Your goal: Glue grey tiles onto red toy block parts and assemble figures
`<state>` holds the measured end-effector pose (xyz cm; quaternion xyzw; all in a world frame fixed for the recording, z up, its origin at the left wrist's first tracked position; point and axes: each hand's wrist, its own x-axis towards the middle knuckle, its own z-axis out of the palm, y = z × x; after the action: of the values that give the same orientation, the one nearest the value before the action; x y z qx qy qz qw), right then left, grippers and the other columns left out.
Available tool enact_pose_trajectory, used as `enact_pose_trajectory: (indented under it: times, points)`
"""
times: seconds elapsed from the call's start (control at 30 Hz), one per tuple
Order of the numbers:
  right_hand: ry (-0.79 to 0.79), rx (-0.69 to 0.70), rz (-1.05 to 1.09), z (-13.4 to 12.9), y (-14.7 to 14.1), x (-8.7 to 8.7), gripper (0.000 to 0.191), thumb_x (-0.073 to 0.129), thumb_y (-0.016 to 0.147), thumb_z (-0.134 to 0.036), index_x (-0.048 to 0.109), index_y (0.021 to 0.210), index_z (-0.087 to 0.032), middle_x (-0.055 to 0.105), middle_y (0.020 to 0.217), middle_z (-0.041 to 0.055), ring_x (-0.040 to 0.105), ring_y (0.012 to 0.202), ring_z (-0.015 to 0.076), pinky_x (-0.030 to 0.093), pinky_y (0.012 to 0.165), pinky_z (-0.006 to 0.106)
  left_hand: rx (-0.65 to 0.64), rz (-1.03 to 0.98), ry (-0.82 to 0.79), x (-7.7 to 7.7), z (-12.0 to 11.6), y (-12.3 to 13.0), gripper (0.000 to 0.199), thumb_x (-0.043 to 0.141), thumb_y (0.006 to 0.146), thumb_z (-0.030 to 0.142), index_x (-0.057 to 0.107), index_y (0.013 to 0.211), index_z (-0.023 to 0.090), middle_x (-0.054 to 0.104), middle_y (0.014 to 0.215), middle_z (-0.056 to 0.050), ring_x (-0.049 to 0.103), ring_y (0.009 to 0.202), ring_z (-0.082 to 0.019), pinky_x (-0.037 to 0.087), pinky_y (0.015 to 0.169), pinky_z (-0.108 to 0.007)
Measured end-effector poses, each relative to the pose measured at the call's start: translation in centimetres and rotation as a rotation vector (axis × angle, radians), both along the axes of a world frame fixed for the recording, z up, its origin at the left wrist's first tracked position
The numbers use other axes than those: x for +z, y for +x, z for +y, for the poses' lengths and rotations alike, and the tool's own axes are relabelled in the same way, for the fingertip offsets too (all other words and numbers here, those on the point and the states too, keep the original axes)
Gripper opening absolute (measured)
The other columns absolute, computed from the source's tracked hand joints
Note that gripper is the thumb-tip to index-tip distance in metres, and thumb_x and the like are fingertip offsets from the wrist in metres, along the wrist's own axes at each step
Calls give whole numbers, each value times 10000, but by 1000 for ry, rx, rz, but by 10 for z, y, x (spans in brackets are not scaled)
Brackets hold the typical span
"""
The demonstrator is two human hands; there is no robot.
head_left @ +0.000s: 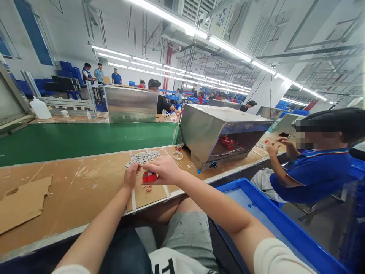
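Observation:
A small red toy-like piece (149, 176) with a greenish-grey part on it is held in my right hand (165, 169), fingers closed round it above the bench. Just left of it, my left hand (132, 175) is closed in a pinch near the piece; whatever its fingertips hold is too small to make out. Behind both hands lies a pile of small grey parts (146, 156). A small round container with reddish contents (148, 188) sits on the bench just below the red piece.
The brown bench (94, 182) bears torn cardboard (25, 201), a tape roll (177, 155) and another red piece (178, 147). A metal hood (222, 129) with red parts inside stands at right. A blue tray (242, 190) is beside my lap; a person in blue (319, 171) sits beyond.

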<state>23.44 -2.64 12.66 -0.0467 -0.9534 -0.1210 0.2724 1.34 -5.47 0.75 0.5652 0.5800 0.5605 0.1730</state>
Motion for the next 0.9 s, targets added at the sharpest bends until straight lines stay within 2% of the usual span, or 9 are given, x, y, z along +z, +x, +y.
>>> enact_pose_trajectory:
  times: [0.13,0.23,0.3,0.4,0.53,0.6,0.67,0.77,0.9]
  points:
    - [-169,-98,12,32,-26,-21,578,715,982,-716,692,1306,-237,855,993,37,766,850,185,371,678,297,-119,178,77,17,-7,-27,778,419,905,893,706,1150,213,720,919,-68,635,787,-239,548,779,-378]
    - [-263,-156,-12,57,-48,-35,680,775,938,-706,635,1390,-217,851,972,49,773,849,204,343,654,293,-215,535,130,29,-5,-55,678,425,995,809,717,1193,230,769,1042,-87,698,845,-252,550,772,-364]
    - [-292,-173,-49,73,-64,-45,721,807,922,-676,593,1422,-203,843,954,54,770,838,216,315,641,292,-206,689,123,32,0,-70,667,444,1009,801,694,1245,230,784,1125,-104,734,899,-271,560,767,-364]
    - [-329,-143,-108,93,-83,-66,705,808,931,-643,566,1412,-188,831,973,74,761,838,226,325,645,286,-149,803,55,23,11,-86,624,526,1017,766,666,1302,229,789,1154,-111,756,953,-290,560,754,-359]
    - [-484,3,-135,115,-89,-105,677,767,953,-618,540,1395,-158,789,957,63,726,821,196,418,695,272,-189,906,40,5,20,-93,514,548,1062,708,717,1108,225,758,957,-84,733,857,-259,477,655,-320]
    - [-571,64,-107,124,-84,-123,686,766,941,-619,537,1373,-139,766,971,59,700,802,173,445,712,268,-186,932,94,2,21,-91,484,551,1082,682,722,1064,229,750,913,-68,721,825,-235,434,628,-309]
    - [-559,88,-112,130,-77,-136,652,730,948,-677,575,1286,-141,744,978,65,678,795,170,433,699,278,-184,964,178,5,20,-86,476,546,1096,670,716,1038,229,760,923,-61,710,801,-215,415,626,-307]
    - [-417,128,-193,133,-71,-142,610,594,992,-787,628,1088,-186,703,942,59,649,791,181,359,662,307,-221,1010,279,16,20,-78,512,522,1110,667,672,910,220,709,800,-29,651,695,-186,389,619,-310]
    - [-350,160,-164,128,-69,-135,673,456,1000,-871,617,950,-219,624,846,20,598,746,177,293,644,326,-282,1054,315,30,24,-71,537,537,1112,644,614,793,220,592,643,8,562,599,-169,350,592,-318]
